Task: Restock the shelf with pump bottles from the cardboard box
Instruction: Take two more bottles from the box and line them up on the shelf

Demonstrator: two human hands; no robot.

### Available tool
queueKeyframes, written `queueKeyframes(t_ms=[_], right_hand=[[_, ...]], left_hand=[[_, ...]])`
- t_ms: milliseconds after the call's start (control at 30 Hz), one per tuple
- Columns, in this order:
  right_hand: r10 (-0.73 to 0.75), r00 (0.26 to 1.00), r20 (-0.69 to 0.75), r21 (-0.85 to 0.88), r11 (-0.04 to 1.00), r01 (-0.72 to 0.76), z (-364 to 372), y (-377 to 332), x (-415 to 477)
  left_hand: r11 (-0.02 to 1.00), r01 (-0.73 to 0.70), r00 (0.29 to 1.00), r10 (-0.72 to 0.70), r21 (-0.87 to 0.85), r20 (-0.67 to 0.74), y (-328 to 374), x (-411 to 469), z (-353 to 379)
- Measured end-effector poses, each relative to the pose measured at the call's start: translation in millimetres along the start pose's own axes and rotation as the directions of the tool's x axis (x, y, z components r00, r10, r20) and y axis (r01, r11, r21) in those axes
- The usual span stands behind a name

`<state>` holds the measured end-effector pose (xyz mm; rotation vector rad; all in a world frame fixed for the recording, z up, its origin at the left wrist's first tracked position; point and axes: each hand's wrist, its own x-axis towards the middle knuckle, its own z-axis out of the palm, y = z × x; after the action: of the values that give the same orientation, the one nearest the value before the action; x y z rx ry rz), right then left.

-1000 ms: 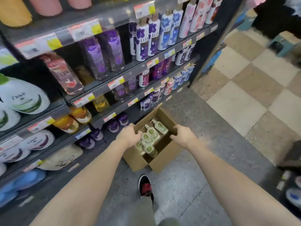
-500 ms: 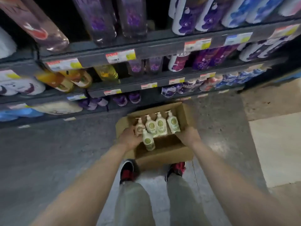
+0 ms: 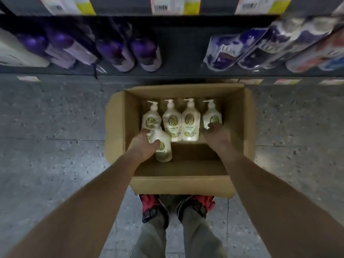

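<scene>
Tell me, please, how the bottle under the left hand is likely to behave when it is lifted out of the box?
The bottle looks like rigid, glossy plastic, so it should keep its shape but may be a bit slippery. It appears full, so probably heavy for its size. The left hand wraps its upper body near the pump, so the wider base may swing down as it leaves the box.

Speckled grey floor (image 3: 55, 127); dark shelving (image 3: 176, 71), purple bottles (image 3: 115, 51), price tags (image 3: 175, 5).
</scene>
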<state>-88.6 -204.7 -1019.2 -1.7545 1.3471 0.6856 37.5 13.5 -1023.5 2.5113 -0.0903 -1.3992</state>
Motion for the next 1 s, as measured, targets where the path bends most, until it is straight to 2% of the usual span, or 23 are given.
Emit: queueKeyframes(t_ms=[100,233,333,467,700,833,1000], right_hand=[[-0.011,0.999,-0.034,-0.021,1.000,0.011,39.6,14.6,53.2],[0.028,0.997,-0.078,0.033,0.999,-0.026,85.9,28.8,105.1],[0.085,0.988,-0.127,0.081,0.994,-0.075,109.0,33.9,124.8],[0.129,0.982,-0.135,0.138,0.984,-0.111,128.5,27.2,138.7],[0.160,0.982,-0.101,0.193,0.971,-0.139,141.6,21.4,158.7],[0.173,0.981,-0.086,0.315,0.939,-0.138,137.6,16.6,156.2],[0.152,0.986,-0.072,0.371,0.922,-0.115,135.5,21.6,155.5]], left_hand=[[1.000,0.005,1.000,-0.005,-0.008,-0.004,-21.9,43.9,33.6],[0.997,0.020,1.000,-0.021,-0.079,-0.011,-48.3,81.8,71.8],[0.985,0.008,0.995,-0.025,-0.172,-0.093,-61.6,94.6,91.2],[0.973,-0.005,0.992,-0.024,-0.229,-0.123,-69.3,102.2,100.4],[0.969,0.015,0.991,-0.047,-0.248,-0.124,-65.3,108.7,103.9],[0.971,0.011,0.995,-0.034,-0.238,-0.092,-54.2,109.1,106.9],[0.989,-0.066,0.995,0.055,-0.136,-0.078,-44.5,101.2,117.7]])
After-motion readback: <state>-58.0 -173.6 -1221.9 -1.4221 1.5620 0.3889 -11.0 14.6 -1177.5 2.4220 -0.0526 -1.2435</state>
